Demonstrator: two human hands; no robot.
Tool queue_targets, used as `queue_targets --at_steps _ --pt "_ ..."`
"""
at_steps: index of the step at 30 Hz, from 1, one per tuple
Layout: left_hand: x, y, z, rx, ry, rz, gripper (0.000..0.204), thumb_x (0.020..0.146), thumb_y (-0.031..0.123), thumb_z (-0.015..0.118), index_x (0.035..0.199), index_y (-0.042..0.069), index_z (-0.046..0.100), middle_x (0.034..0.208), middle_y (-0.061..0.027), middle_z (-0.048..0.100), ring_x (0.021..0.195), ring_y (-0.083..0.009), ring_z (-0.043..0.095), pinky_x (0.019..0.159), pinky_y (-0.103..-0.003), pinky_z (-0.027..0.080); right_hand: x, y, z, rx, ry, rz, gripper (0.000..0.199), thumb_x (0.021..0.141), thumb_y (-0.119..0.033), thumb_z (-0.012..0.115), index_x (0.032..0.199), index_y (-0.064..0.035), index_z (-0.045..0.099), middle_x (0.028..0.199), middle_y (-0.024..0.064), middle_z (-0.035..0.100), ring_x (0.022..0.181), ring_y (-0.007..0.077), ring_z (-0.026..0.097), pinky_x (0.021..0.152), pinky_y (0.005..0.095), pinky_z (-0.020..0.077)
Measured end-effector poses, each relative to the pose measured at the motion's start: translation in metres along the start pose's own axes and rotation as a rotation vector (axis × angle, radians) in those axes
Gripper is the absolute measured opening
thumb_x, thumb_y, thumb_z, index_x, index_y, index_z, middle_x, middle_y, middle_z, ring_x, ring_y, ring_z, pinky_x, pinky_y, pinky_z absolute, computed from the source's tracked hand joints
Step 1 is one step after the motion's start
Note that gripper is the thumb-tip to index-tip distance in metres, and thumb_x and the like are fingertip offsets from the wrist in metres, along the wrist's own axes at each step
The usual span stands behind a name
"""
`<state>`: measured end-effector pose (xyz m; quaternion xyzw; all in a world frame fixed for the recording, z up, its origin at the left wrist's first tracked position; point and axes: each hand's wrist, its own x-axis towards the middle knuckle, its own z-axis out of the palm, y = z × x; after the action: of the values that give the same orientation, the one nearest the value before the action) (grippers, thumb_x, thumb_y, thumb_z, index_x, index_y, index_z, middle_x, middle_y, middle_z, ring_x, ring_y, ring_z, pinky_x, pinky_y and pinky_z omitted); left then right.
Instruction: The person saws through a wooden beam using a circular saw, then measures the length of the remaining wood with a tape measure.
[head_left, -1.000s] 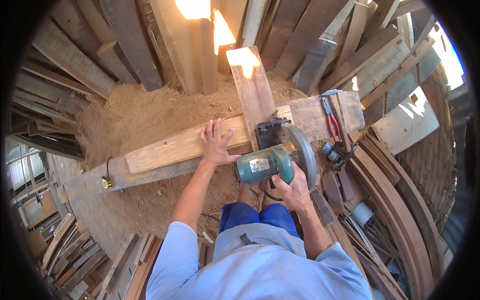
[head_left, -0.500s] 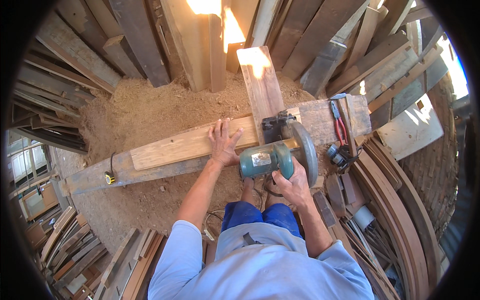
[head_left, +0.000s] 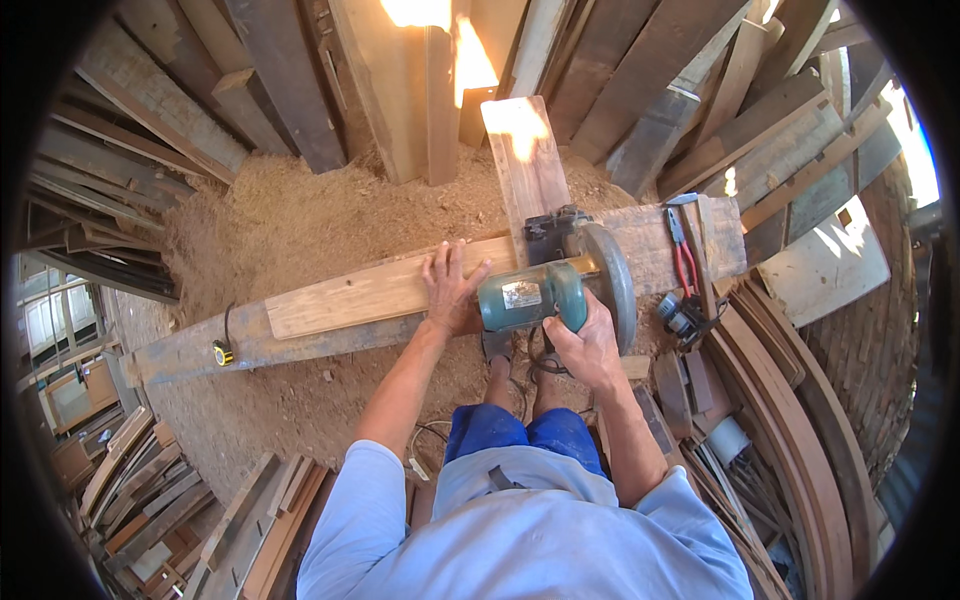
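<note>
My right hand point(head_left: 588, 345) is wrapped round the rear handle of a green circular saw point(head_left: 510, 302). The saw's round grey guard stands on its right side. Its black base lies over a crossing plank point(head_left: 535, 185) and close to the right end of a pale board point(head_left: 365, 290). My left hand point(head_left: 452, 290) rests on that board, just left of the motor, fingers stretched out over the wood. The board lies along a long weathered beam point(head_left: 185, 345). The saw's body hides the blade and the cut.
Red-handled pliers point(head_left: 682, 252) and a hammer point(head_left: 704, 240) lie on the beam's right part. A small power tool point(head_left: 682, 318) sits below them. A yellow tape measure point(head_left: 222, 353) hangs at the left. Sawdust point(head_left: 270, 215) covers the ground; stacked planks point(head_left: 280, 80) surround me.
The saw and my right hand have moved a little away from my body, along the crossing plank. My left hand stays on the board, its fingers slightly closer together.
</note>
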<state>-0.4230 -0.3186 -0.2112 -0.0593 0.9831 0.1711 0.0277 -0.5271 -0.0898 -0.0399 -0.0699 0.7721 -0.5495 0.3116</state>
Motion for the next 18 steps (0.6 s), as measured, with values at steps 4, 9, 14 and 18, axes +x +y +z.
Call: queue_targets --at_steps 4,9,14,18 --pt "0.001 0.002 -0.005 0.009 -0.06 -0.032 0.097 0.056 0.046 0.091 0.144 0.026 0.057 0.16 -0.03 0.028 0.15 -0.0521 0.019 0.116 -0.072 0.015 0.01 -0.004 0.0 -0.02 -0.003 0.004 0.03 0.087 -0.011 0.068 0.111 0.0054 0.063 0.085 0.0122 0.065 0.08 0.0203 0.063 0.076 0.0377 0.0533" --pt "0.0 0.002 -0.005 0.019 -0.032 -0.029 0.101 0.055 0.054 0.09 0.146 0.027 0.056 0.161 -0.0278 0.027 0.151 -0.0516 0.017 0.115 -0.072 0.015 0.022 -0.003 0.002 -0.002 0.003 -0.043 0.031 0.086 -0.012 0.069 0.112 0.0057 0.063 0.085 0.0131 0.065 0.081 0.0215 0.064 0.078 0.0386 0.0531" --pt "0.004 0.005 -0.011 0.001 -0.061 -0.025 0.111 0.051 0.06 0.093 0.149 0.027 0.053 0.163 -0.0254 0.026 0.151 -0.0485 0.017 0.116 -0.069 0.016 0.032 0.001 0.001 0.012 -0.014 -0.003 0.033 0.086 -0.012 0.069 0.112 0.0068 0.062 0.086 0.0139 0.066 0.082 0.0212 0.064 0.079 0.038 0.053" --pt "0.001 0.004 -0.011 0.022 -0.076 -0.016 0.12 0.05 0.063 0.093 0.154 0.026 0.046 0.164 -0.0234 0.024 0.152 -0.0469 0.015 0.117 -0.069 0.015 0.036 -0.007 0.001 0.002 -0.005 -0.037 0.033 0.086 -0.011 0.068 0.113 0.0069 0.062 0.088 0.014 0.067 0.083 0.0203 0.064 0.08 0.0372 0.053"
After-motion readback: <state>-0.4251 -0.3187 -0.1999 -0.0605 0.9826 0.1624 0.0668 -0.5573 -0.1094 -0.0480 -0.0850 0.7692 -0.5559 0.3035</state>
